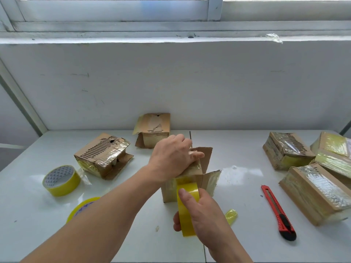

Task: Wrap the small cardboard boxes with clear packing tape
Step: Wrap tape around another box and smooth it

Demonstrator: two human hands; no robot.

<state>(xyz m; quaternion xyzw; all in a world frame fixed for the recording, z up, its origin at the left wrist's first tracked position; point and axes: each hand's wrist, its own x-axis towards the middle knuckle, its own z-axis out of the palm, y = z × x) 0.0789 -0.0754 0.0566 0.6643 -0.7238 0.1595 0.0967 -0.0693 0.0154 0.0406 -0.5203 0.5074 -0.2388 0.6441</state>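
A small cardboard box (209,179) stands in the middle of the white table with its flaps partly up. My left hand (172,156) grips the top of this box, fingers curled over its upper edge. My right hand (205,211) holds a yellowish roll of packing tape (187,207) against the box's front face, thumb on the roll. A strip of tape runs from the roll up onto the box. Two more worn boxes sit behind: one at the left (103,154) and one by the wall (152,130).
Three taped boxes (315,190) lie at the right side. A red utility knife (278,211) lies right of my right hand. Two spare tape rolls, one (60,180) and another (83,205), sit at the left. A crumpled tape scrap (231,215) lies near my wrist.
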